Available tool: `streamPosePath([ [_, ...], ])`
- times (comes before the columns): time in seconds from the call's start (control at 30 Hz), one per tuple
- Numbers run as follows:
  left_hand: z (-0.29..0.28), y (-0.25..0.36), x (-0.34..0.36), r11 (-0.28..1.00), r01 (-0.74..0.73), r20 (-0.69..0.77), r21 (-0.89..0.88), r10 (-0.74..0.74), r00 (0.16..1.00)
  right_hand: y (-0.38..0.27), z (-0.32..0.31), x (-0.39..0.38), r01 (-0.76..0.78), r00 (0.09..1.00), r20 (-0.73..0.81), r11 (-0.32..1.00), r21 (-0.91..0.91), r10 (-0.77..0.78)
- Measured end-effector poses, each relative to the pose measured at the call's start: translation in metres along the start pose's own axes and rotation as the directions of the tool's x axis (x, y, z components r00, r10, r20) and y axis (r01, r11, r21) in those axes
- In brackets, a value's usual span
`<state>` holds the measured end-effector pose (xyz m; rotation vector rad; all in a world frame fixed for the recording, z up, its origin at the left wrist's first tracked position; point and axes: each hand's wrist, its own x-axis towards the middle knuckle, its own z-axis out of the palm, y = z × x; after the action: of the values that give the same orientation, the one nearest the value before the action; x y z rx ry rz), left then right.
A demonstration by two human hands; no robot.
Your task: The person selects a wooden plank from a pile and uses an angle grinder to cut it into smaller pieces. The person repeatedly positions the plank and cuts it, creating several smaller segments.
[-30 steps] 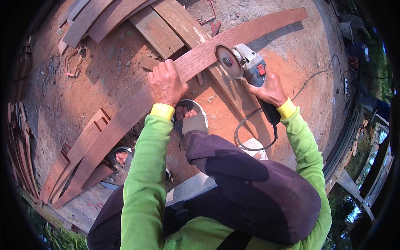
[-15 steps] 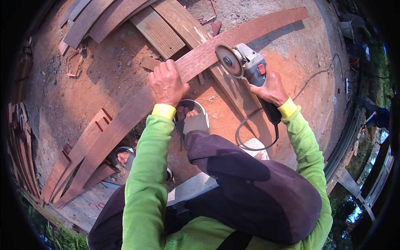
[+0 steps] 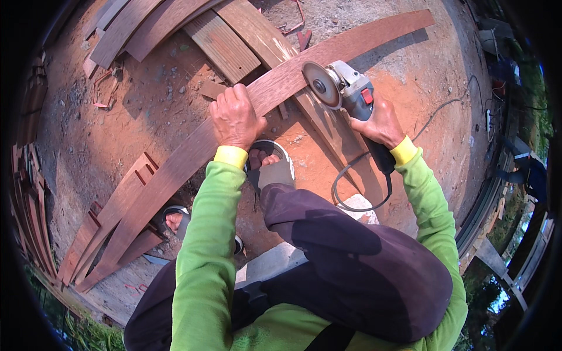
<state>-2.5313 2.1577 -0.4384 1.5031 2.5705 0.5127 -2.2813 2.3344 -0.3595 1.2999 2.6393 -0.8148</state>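
Note:
A long reddish-brown wooden board runs slantwise from the lower left to the upper right. My left hand is closed around its edge near the middle, knuckles up. My right hand grips an angle grinder, grey and black with a red switch. The grinder's round disc faces left, beside the near edge of the board; whether it touches the wood I cannot tell. Under the board lies a thicker plank with pale, scraped patches. The grinder's black cord loops below my right hand.
My sandalled foot rests close below the board. More boards lie at the upper left and lower left. A short, thick plank sits past my left hand. At the far right, another person is partly visible.
My hands, the board and the grinder keep their places. The disc's face looks slightly different, its reddish mark now less distinct. The person at the far right has shifted a little.

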Motion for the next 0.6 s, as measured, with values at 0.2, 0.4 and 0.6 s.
streamPosePath([
  [0.2,-0.0001,-0.0002,-0.0001,1.0,0.004,0.008,-0.004,-0.004,1.0,-0.0044,-0.002,0.0021,-0.037,0.999,0.019,0.999,-0.012,0.037],
  [0.4,-0.0013,0.0005,-0.0003,0.999,0.052,0.087,-0.012,-0.051,0.995,-0.0059,-0.003,0.0044,-0.03,0.999,0.026,1.0,0.0,0.03],
  [0.6,-0.0023,0.0006,-0.0002,0.999,0.051,0.086,-0.018,-0.05,0.995,-0.0058,-0.0025,0.0059,-0.037,0.999,0.033,0.999,-0.02,0.038],
])
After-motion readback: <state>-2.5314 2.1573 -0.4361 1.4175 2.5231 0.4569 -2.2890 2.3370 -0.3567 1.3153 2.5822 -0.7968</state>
